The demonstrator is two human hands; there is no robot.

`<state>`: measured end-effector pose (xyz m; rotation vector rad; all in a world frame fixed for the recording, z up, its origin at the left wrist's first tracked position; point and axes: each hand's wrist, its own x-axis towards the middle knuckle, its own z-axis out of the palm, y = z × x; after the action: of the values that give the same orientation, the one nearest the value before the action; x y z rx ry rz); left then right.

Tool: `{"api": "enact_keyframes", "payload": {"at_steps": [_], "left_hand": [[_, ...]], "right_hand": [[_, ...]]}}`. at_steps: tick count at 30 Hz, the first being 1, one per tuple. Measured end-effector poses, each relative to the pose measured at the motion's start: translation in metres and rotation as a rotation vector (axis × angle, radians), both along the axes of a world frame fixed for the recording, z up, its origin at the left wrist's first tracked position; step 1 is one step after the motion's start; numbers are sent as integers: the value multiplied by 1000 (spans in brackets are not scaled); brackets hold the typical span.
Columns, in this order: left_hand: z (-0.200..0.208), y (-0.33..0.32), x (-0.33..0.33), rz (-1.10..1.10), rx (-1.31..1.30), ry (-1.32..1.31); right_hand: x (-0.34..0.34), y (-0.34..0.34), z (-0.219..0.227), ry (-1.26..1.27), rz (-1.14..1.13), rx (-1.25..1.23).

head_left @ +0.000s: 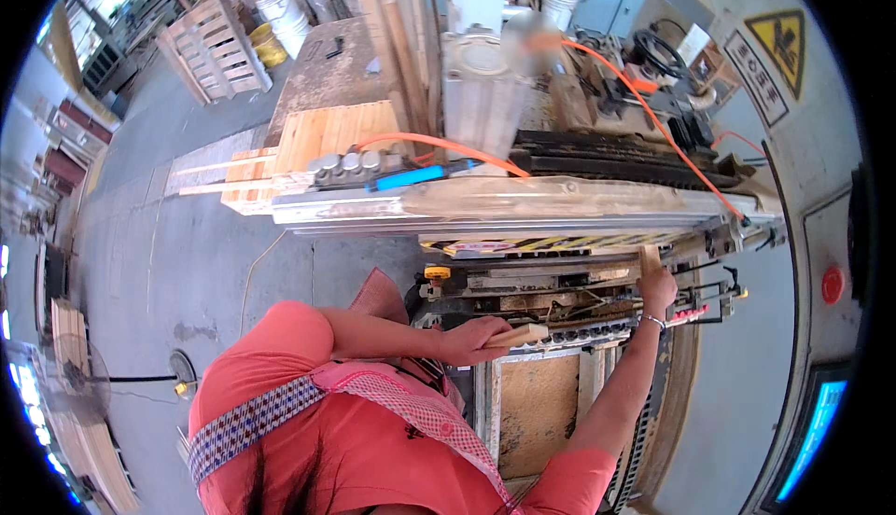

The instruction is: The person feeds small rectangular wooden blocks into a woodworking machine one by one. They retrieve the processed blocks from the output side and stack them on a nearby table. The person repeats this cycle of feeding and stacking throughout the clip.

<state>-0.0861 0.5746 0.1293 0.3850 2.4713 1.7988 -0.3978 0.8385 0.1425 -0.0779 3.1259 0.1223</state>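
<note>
My left hand [467, 341] is closed round one or more short wooden strips [518, 337], whose ends point right over the near side of the machine bed. Farther right and forward, my right hand [657, 291] grips a small piece of wood [650, 257] that stands out past my fingers toward the machine's crossbeam. A row of black clamps [588, 335] runs along the bed between my hands. How the right-hand piece rests on the machine is too small to tell.
A long metal beam [485, 202] spans the machine ahead. An orange air hose [644, 109] loops above it. On the right are a red button [833, 285] and a lit screen [814, 436]. Stacked wooden boards [336, 132] lie beyond the beam; a fan [75, 377] stands left.
</note>
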Motion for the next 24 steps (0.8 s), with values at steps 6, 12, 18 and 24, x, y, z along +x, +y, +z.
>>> {"api": "enact_keyframes", "payload": {"at_steps": [6, 12, 18, 24], "left_hand": [[12, -26, 29, -86, 178, 345], [55, -142, 109, 204, -18, 470], [67, -287, 179, 1146, 126, 68], [20, -485, 144, 1392, 146, 28]], "right_hand": [[0, 10, -11, 86, 14, -20], [45, -15, 0, 437, 79, -186], [117, -39, -6, 383, -119, -447], [202, -83, 9, 203, -114, -506]]}}
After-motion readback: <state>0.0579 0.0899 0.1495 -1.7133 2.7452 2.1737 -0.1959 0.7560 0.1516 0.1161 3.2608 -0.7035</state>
